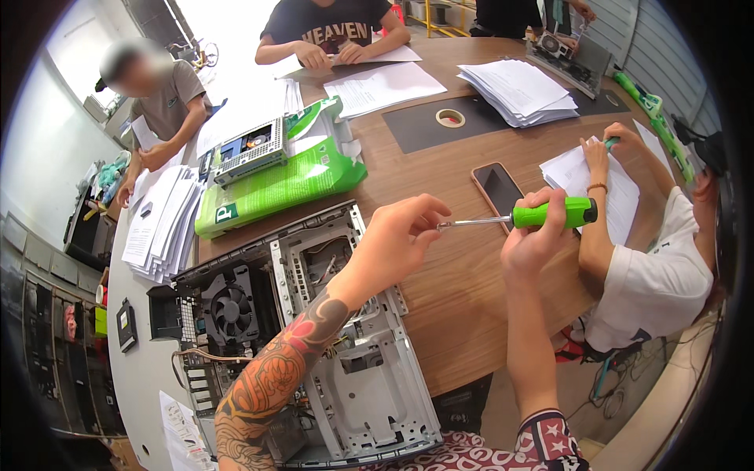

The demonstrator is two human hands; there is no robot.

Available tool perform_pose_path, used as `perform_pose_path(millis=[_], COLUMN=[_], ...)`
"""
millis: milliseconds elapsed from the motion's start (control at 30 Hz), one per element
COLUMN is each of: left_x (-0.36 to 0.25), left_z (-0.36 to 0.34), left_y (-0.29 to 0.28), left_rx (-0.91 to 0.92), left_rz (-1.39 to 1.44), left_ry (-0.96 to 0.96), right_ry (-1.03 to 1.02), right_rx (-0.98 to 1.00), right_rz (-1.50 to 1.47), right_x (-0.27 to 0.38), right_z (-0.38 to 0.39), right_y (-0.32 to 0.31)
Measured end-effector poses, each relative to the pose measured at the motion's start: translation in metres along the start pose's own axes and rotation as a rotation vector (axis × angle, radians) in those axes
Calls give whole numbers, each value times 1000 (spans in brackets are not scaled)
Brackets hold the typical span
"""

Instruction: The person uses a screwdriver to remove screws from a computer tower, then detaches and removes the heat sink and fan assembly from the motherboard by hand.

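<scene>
Right hand (534,239) closed in a full fist round the green handle of the screwdriver (542,215), shaft held level and pointing to the person's left. Left hand (399,235) pinched, thumb and forefinger closed on the shaft tip; whether a screw or bit sits between the fingertips cannot be told (too small, hidden by the fingers). Both hands are raised above the table (463,306), just right of the open computer case (369,377), which lies flat with its side panel off, fan (232,311) and bare metal bay exposed. Judgement: the step looks like seating something on the tip, or checking it. To do it well, keep the shaft steady and level with the right hand, let the left fingers do the fine work, and hold over the case or table so anything dropped is easily found. The tool spans the two hands: handle inside the right fist, tip inside the left pinch, well clear of the phone (496,188) behind it.
</scene>
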State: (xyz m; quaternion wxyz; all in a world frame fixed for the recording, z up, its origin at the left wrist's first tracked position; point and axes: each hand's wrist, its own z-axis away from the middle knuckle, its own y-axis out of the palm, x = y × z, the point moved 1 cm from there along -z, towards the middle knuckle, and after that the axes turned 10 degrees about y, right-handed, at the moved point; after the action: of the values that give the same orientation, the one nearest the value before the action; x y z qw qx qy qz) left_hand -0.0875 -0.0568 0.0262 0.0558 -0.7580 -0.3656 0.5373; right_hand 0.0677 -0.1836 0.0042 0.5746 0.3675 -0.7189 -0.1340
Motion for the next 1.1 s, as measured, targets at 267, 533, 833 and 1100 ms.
perform_pose_path(millis=[267,533,833,1100], left_x=[3,4,6,3], left_z=[2,1,5,6], left_y=[0,0,2,6], left_rx=[-24,-44,-48,-46], left_rz=[-32,-30,-74,-133], left_ry=[28,17,93,148], right_ry=[-37,-36,-55,-54], right_rx=[-26,3,19,72], right_rz=[-39,-56,23,47], right_x=[-3,-2,-3,-4], right_z=[-1,-4,2,0], right_y=[0,-4,-2,-4])
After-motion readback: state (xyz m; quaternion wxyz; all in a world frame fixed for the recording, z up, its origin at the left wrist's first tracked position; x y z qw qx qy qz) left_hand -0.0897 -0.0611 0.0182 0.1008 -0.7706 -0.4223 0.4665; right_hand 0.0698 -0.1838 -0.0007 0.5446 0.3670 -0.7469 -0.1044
